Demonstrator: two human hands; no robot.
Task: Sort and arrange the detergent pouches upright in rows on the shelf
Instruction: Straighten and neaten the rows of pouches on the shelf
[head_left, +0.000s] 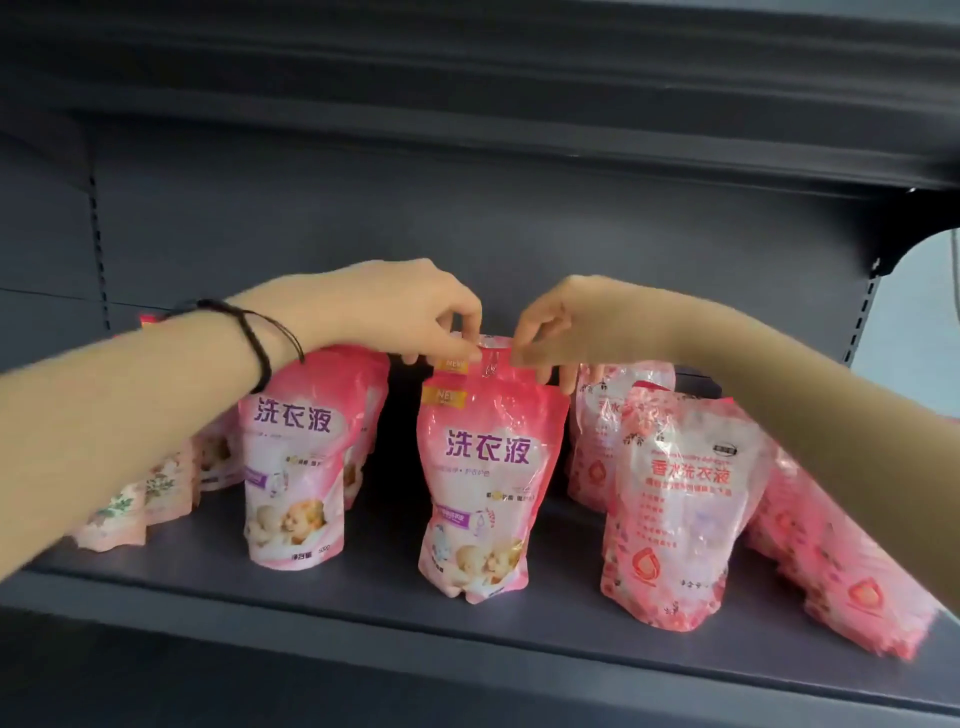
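Note:
A pink baby-print detergent pouch stands upright at the middle of the dark shelf, with a second like pouch right behind it. My left hand and my right hand both pinch the top edge of these middle pouches. Another row of the same baby-print pouches stands to the left. A red-flower pouch stands upright to the right, with one more behind it.
Several red-flower pouches lean or lie at the far right under my right forearm. Pale floral pouches lie slanted at the far left. The upper shelf hangs close overhead. A dark back panel closes the rear.

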